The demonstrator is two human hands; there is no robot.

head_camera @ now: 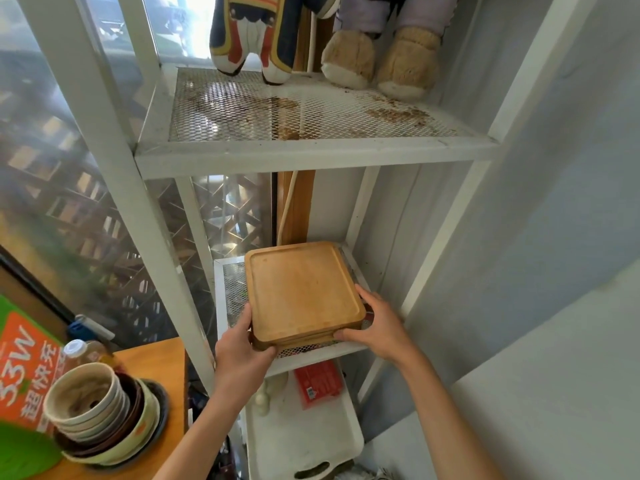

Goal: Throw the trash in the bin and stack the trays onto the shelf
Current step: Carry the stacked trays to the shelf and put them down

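Both hands, left hand [242, 351] and right hand [375, 329], grasp the stack of square wooden trays [303, 294] (at least 2) resting on the white mesh shelf [230, 289].

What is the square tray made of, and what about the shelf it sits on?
The tray looks like wood, maybe bamboo: warm honey colour, faint grain and a smooth matt face with a raised rim. The shelf looks like white-painted metal, with an open mesh of diamond holes inside a solid frame. Both hands, left hand and right hand, grip the tray's edges.
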